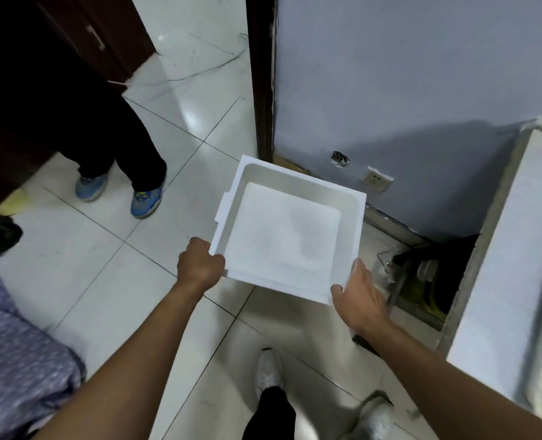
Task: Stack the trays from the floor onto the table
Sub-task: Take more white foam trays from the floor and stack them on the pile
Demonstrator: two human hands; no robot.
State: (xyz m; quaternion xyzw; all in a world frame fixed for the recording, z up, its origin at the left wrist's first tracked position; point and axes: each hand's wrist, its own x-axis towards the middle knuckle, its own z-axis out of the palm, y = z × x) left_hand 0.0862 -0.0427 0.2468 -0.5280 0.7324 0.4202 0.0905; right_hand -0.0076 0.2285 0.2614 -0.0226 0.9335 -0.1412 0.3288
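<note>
A white square foam tray [287, 230] with a raised rim is held in the air above the tiled floor, in the middle of the view. My left hand [200, 265] grips its near left corner, fingers curled over the rim. My right hand [358, 295] holds the near right corner, thumb on the front edge and fingers along the side. The white table top [511, 268] runs along the right edge, to the right of the tray.
Another person's legs in blue shoes [146, 198] stand on the floor [82, 258] at the left. A wall [406, 74] with a socket [376, 179] is behind the tray. Dark clutter [422, 274] lies under the table. My own white shoes [268, 373] show below.
</note>
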